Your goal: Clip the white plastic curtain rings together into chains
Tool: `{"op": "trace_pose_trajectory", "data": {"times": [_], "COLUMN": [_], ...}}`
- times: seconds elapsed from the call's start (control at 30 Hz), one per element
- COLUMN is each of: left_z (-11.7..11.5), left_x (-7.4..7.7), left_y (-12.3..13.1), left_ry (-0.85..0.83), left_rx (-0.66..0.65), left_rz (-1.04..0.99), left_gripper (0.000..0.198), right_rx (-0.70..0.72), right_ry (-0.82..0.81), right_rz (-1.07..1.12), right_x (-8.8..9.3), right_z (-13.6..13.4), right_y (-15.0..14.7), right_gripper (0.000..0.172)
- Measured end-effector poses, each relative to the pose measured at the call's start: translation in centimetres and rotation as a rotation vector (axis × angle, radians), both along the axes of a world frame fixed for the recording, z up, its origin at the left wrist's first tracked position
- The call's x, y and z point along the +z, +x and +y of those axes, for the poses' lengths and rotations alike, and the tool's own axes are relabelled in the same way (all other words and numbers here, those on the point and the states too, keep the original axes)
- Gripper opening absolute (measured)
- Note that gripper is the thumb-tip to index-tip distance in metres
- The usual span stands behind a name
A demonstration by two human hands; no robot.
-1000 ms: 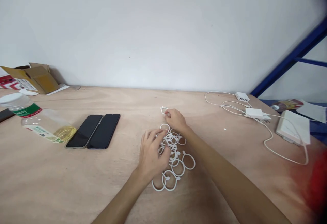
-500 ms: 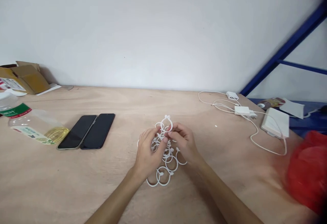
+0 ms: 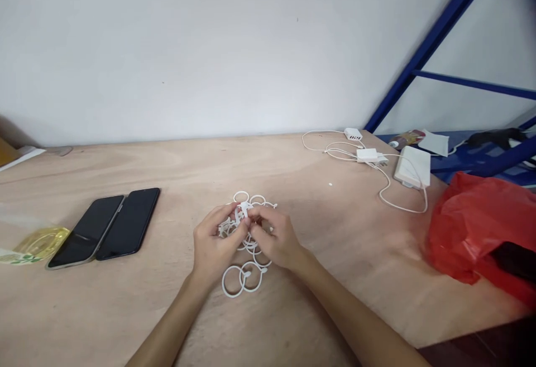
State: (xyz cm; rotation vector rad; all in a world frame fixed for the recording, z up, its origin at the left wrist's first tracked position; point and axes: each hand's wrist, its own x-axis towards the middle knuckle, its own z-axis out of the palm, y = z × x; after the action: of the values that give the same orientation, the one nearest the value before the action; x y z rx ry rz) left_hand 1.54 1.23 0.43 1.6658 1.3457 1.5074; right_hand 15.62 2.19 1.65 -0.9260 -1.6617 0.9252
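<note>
Between the fingertips of both hands is a white plastic ring (image 3: 244,208), seen nearly edge-on, with a small clasp at its top. My left hand (image 3: 218,238) pinches it from the left with thumb and index finger. From the other side my right hand (image 3: 272,233) grips it, fingers curled. A pile of similar white rings (image 3: 233,281) lies on the table below and around the hands; several overlap, and the hands cover part of the pile. The rings look like curtain rings with small tabs.
Two black phones (image 3: 128,224) lie side by side at left, near a clear bottle (image 3: 39,244) with yellow liquid. Behind to the right are white chargers with cables (image 3: 367,155) and a white box (image 3: 412,167). A red plastic bag (image 3: 473,227) sits at the right edge, under a blue metal frame (image 3: 431,37).
The view has turned right, so things sit further left. The held ring has turned from facing me to nearly edge-on and is lower between my fingers. Both hands remain over the pile.
</note>
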Motion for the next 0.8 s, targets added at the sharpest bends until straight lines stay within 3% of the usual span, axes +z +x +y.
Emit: {"op": "trace_pose_trajectory", "data": {"times": [0.1,0.2,0.37,0.53,0.8], "left_z": [-0.1,-0.3,-0.6,-0.6,-0.6], "left_x": [0.2,0.4,0.5,0.4,0.5], "left_y": [0.0,0.1,0.2,0.2,0.6], "left_ry": [0.011,0.009,0.043,0.075,0.018], "left_rx": [0.013,0.009,-0.006,0.018,-0.052], "left_rz": [0.054,0.130,0.238,0.299,0.216], "left_gripper": [0.020,0.017,0.015,0.020,0.025], "right_rx": [-0.053,-0.007,0.075,0.064,0.079], "right_ry": [-0.196,-0.305,-0.369,-0.429,-0.523], "right_rz": [0.239,0.344,0.390,0.436,0.559], "right_x": [0.1,0.3,0.4,0.1,-0.4], "right_z": [0.3,0.8,0.9,0.9,1.1], "right_y": [0.0,0.0,-0.2,-0.5,-0.6], "right_gripper": [0.013,0.018,0.023,0.026,0.026]}}
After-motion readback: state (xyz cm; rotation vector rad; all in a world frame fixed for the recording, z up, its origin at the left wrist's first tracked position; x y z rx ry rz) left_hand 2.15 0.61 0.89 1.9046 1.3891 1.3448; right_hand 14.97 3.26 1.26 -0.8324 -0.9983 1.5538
